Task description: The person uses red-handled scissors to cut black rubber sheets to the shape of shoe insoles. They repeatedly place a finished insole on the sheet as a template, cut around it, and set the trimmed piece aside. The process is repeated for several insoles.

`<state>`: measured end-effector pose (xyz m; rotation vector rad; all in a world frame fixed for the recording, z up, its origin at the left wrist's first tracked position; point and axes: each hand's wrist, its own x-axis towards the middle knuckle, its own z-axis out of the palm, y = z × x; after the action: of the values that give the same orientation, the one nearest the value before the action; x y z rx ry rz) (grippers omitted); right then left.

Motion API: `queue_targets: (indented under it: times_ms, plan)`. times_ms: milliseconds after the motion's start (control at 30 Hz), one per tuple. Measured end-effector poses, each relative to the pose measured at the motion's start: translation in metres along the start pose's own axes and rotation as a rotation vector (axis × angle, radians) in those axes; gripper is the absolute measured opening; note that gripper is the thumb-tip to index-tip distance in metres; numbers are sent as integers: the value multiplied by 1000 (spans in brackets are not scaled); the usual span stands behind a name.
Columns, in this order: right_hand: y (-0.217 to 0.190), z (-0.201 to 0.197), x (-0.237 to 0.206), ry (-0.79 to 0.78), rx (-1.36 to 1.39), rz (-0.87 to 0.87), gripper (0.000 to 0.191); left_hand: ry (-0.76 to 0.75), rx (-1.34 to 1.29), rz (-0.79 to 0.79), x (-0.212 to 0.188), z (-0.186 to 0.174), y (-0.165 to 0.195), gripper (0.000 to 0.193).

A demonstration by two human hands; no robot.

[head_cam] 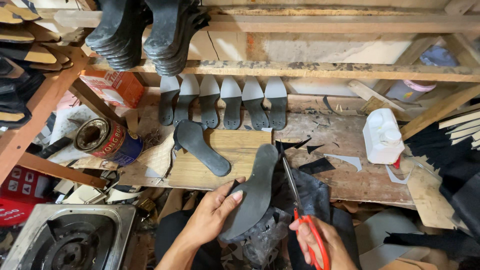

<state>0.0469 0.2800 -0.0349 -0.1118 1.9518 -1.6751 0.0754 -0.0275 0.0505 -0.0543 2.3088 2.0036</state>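
Left hand: my left hand (212,215) holds the grey shoe sole (252,192) from its left side, fingers (231,198) curled over its edge and pinching it, thumb side hidden under it.
Right hand: my right hand (320,242) is wrapped on the red handles of the scissors (300,200), fingers through the loops and closed on them.
Scissors: the blades point up and away from me, lying just beside the right edge of the sole; whether they cut into it I cannot tell.
Sole: it stands tilted, toe end up over the front edge of the table (350,150), heel end low in my palm, above a crumpled clear plastic bag (265,235).
Board: a pale wooden board (235,150) lies on the table, with a second dark sole (200,147) lying slantwise on it.
Back row: six grey-and-dark soles (222,102) lean in a row against the back wall.
Left side: a rusty open tin can (107,140) lies on its side; a gas burner (70,240) sits low beside my left arm.
Right side: a white plastic bottle (382,137) stands on the table, black scraps (317,165) scattered near it.
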Motion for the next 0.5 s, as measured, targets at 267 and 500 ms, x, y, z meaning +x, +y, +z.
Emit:
queue_targets:
  times_ms: [267,500]
  plan:
    - [-44,-2,-11,309,-531,-329,38,-221,-110,-128,-3,-17,-7,41]
    - [-46,-7,6,8,-56,-142,44,-409,-188,-138,-6,-29,-14,36]
